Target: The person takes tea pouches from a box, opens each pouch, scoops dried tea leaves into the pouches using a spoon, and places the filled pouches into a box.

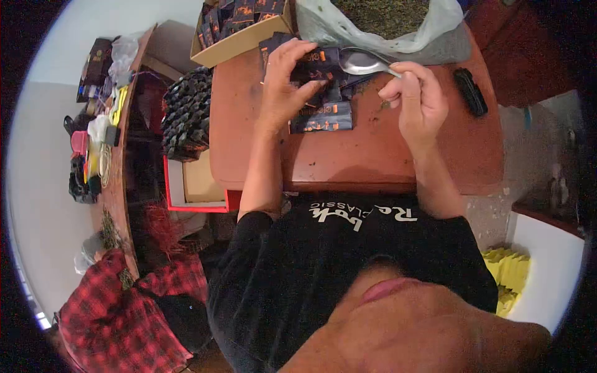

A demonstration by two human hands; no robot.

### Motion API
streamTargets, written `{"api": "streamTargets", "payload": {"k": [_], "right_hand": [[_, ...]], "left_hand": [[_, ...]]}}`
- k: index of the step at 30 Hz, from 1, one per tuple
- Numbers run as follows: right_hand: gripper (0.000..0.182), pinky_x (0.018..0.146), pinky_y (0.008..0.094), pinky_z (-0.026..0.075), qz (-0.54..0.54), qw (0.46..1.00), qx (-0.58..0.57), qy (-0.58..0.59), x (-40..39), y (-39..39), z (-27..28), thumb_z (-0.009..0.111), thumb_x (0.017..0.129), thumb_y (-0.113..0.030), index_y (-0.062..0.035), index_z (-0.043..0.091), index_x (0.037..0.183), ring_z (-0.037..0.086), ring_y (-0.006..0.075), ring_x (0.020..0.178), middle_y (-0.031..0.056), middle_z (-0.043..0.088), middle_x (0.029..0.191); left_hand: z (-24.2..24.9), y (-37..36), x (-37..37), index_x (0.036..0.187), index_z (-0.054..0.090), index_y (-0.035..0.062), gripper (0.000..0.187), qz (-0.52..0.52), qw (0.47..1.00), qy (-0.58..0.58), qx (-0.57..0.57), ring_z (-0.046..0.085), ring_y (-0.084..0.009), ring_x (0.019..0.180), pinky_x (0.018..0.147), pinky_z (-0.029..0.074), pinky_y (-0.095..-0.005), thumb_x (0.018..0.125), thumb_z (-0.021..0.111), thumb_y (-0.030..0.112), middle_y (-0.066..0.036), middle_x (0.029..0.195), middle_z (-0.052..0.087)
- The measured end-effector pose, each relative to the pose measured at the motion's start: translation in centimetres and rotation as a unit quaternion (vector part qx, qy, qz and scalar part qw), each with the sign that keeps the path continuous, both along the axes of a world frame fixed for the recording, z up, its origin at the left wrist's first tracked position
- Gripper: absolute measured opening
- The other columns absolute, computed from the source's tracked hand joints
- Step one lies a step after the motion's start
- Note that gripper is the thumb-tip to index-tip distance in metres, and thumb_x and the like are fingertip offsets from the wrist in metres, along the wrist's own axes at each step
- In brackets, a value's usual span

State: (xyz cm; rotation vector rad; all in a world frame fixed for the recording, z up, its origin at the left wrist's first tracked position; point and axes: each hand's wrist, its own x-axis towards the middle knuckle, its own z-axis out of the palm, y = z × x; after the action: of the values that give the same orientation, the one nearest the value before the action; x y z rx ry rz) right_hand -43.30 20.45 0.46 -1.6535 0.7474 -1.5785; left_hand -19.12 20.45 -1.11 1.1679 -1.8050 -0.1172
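Observation:
In my right hand (420,99) is a metal spoon (364,62), its handle pinched between thumb and fingers and its bowl pointing left. The bowl lies right beside a small black packet (323,58) with orange print. My left hand (286,84) curls around that packet, fingers along its far edge and thumb toward its near edge. More black packets (323,118) lie flat on the reddish-brown table (373,161) under and in front of my left hand. Beyond the spoon, a clear plastic bag (435,37) holds dried, dark green leafy material (373,15).
A cardboard box (245,48) of black packets stands at the back left. Stacked black packets (186,115) rise beside the table, above a red-edged box (199,193). A black object (470,92) lies at the table's right. Yellow packets (509,273) sit in a white container at lower right.

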Motion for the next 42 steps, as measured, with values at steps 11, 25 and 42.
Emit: {"api": "streamTargets", "payload": {"k": [11, 25, 42], "right_hand": [[0.03, 0.049, 0.0183, 0.039, 0.092, 0.974, 0.177, -0.104, 0.3, -2.3, -1.4, 0.045, 0.104, -0.028, -0.0029, 0.061, 0.106, 0.05, 0.0042, 0.055, 0.0008, 0.062, 0.067], [0.02, 0.064, 0.0315, 0.052, 0.007, 0.984, -0.111, 0.136, 1.5, -0.4, -0.3, 0.055, 0.098, -0.014, -0.0041, 0.065, 0.112, 0.065, 0.0192, 0.068, 0.0085, 0.066, 0.076], [0.022, 0.066, 0.0258, 0.051, 0.032, 0.995, -0.017, 0.098, 0.5, -1.0, 0.1, 0.052, 0.1, -0.016, -0.0026, 0.065, 0.111, 0.064, 0.0121, 0.072, 0.0063, 0.066, 0.079]], "left_hand": [[-0.4, -1.0, -1.3, 0.119, 0.061, 0.0081, 0.062, -0.081, 0.995, 0.043, 0.028, 0.049, -0.0323, 0.129, 0.107, 0.038, -0.042, 0.061, 0.082, 0.003, -0.012, 0.126, 0.06], [-0.6, -0.1, -1.6, 0.11, 0.062, 0.0068, 0.054, -0.02, 0.998, 0.06, -0.009, 0.055, -0.0301, 0.106, 0.093, 0.045, -0.0379, 0.059, 0.077, 0.005, -0.012, 0.109, 0.059], [-0.2, 0.2, -2.3, 0.122, 0.059, 0.0043, 0.061, -0.071, 0.997, 0.003, 0.008, 0.057, -0.0293, 0.108, 0.094, 0.045, -0.0368, 0.065, 0.082, 0.011, -0.013, 0.116, 0.059]]}}
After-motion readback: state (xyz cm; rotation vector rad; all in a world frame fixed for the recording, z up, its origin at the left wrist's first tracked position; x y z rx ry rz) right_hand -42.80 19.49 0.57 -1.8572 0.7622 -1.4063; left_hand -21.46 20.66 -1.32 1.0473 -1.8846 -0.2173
